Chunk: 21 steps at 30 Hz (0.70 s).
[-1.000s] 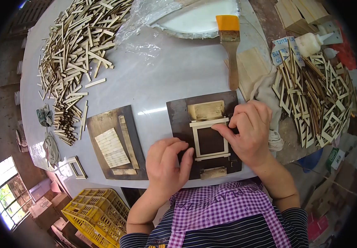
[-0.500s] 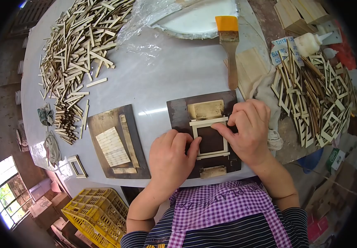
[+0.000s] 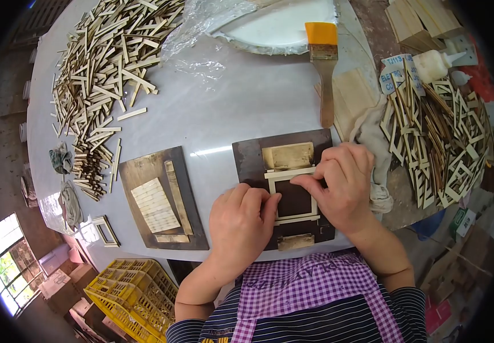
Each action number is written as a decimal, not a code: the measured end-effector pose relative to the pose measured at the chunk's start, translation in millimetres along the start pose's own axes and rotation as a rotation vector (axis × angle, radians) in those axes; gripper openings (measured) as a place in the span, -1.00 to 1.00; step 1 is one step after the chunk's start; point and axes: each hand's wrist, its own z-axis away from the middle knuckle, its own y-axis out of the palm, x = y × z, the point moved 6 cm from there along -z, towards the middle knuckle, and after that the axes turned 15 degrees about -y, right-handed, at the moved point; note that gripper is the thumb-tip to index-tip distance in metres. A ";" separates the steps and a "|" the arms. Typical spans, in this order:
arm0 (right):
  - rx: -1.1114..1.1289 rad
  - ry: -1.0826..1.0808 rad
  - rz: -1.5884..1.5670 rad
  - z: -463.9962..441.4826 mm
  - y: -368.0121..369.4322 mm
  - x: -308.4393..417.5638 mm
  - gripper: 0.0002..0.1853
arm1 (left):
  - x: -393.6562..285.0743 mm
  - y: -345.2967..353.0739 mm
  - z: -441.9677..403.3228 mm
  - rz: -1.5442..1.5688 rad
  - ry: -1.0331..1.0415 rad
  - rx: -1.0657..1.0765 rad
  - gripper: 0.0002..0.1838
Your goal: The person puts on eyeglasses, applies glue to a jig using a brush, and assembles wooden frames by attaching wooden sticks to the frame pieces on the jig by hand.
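Observation:
A small pale wooden frame (image 3: 296, 218) of thin strips lies on a dark board (image 3: 248, 153) in front of me. My left hand (image 3: 239, 222), fingers curled, has its thumb and fingertips closed on the frame's left side. Opposite it, my right hand (image 3: 347, 186) is closed at the frame's upper right, with the thumb pressed near that corner. Fixed to the board are a wooden block (image 3: 288, 155) above the frame and a smaller block (image 3: 295, 240) below it. My fingers partly hide the frame's left and right strips.
A second board (image 3: 141, 168) with a slatted panel lies at left. Loose wooden strips (image 3: 110, 63) are heaped at the far left. A brush (image 3: 326, 86) lies beyond the dark board. Finished frames (image 3: 458, 171), a glue bottle (image 3: 430, 66) and cloth (image 3: 375, 160) are at right.
The view has shifted slightly. Both hands stay at the frame's sides in nearly the same pose, and the frame keeps its place on the board.

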 end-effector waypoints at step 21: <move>-0.055 -0.045 0.011 2.1 -3.2 4.4 -0.53 | -9.9 1.8 3.7 -0.143 -0.066 0.061 -0.74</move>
